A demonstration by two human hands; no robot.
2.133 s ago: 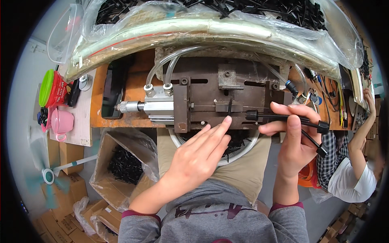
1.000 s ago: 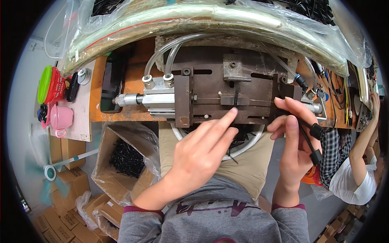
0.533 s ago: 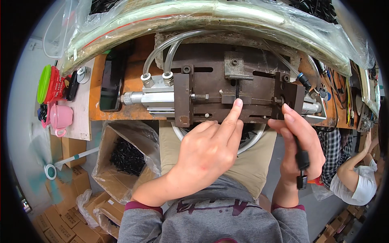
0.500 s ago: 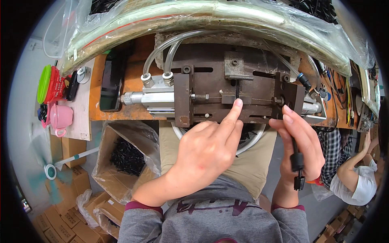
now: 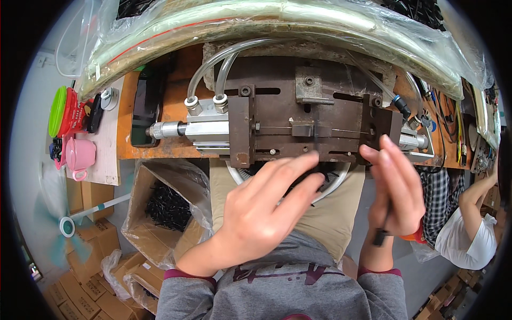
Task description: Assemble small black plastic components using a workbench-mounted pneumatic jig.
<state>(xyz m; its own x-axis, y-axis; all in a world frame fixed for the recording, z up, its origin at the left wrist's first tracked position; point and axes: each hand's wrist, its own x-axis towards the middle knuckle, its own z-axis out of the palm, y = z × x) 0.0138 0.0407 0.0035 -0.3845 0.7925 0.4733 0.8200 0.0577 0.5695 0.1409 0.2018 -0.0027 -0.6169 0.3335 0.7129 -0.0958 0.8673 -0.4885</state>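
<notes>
A dark metal fixture (image 5: 277, 145) lies before me, with a small slotted block (image 5: 303, 129) at its middle and a thin rod running through it sideways. A smeared thin black strip (image 5: 316, 134) crosses this block, reaching toward my left fingertips. My left hand (image 5: 261, 210) hovers just below the fixture's near edge, blurred, its fingers stretched and apart. By the fixture's right end is my right hand (image 5: 399, 194), its fingers curled around a thin black plastic part (image 5: 380, 236) with a thicker end hanging below the palm. The rest of that part is hidden by the hand.
Air cylinders (image 5: 209, 128) flank the fixture, fed by clear hoses (image 5: 205, 69). A phone (image 5: 146, 109) and pink mug (image 5: 81, 154) lie left. Below stands a carton (image 5: 152, 234) of black pieces. A fan (image 5: 67, 226) spins left; another person (image 5: 466, 240) sits right.
My left index finger has left the block and moved down toward me. The cylinder rods on both sides have drawn back outward. My right hand has turned slightly, with the black part still in it.
</notes>
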